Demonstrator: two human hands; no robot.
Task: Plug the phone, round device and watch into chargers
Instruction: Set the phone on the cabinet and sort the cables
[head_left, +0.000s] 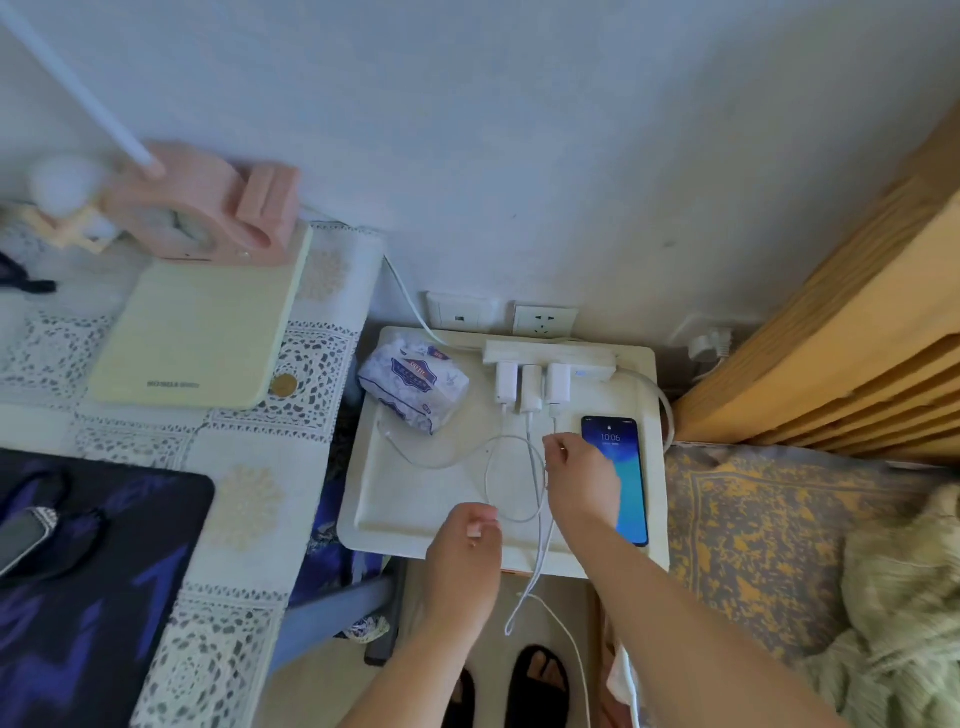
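Phone step in hand, by my reading: right hand (579, 480) pinches a white cable (535, 467) just left of the lit phone (618, 475); left hand (465, 545), nearer than the phone, curls around another strand; next comes seating the plug in the phone's port.

1. Both forearms are bare, with no sleeves, watch or bracelet in sight.
2. The left hand (464, 540) and right hand (581, 475) carry no rings that can be made out.
3. Below the hands, both feet wear black open-toed slippers (537, 683) with broad bands across the top.
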